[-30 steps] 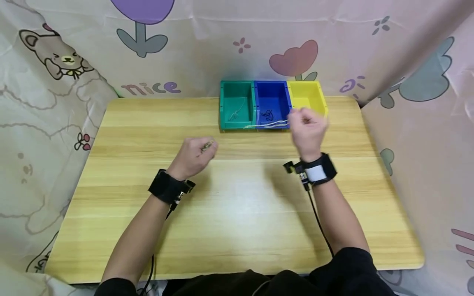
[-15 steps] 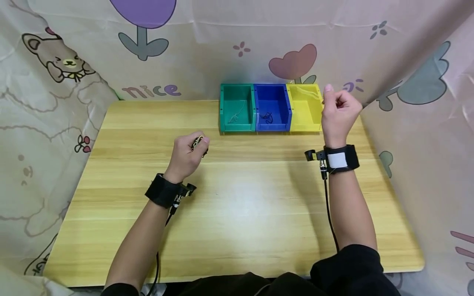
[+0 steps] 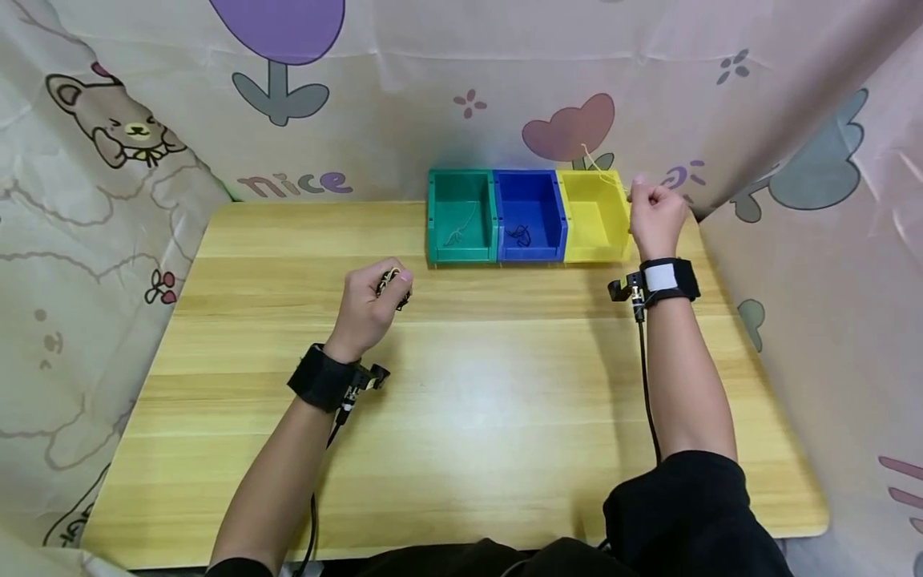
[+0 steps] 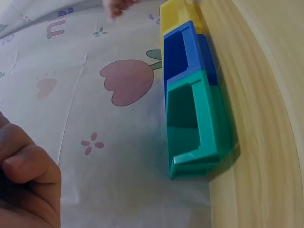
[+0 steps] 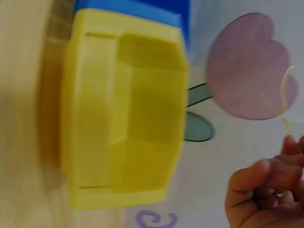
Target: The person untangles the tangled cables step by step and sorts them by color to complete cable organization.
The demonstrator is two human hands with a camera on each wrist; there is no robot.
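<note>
Three bins (image 3: 597,228) | left grip (image 3: 366,308) holds one cord tangle (image 3: 388,280) | right grip (image 3: 658,218) holds yellow cord (image 5: 283,95)

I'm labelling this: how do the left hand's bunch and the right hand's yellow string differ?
The bunch mixes dark and pale strands; the yellow string looks uniform. The bunch lies crumpled in the left hand; the yellow string extends beyond the right hand. Both are held.

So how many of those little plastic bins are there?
3. Side by side at the table's far edge: a green bin on the left, a blue bin in the middle, a yellow bin on the right.
</note>
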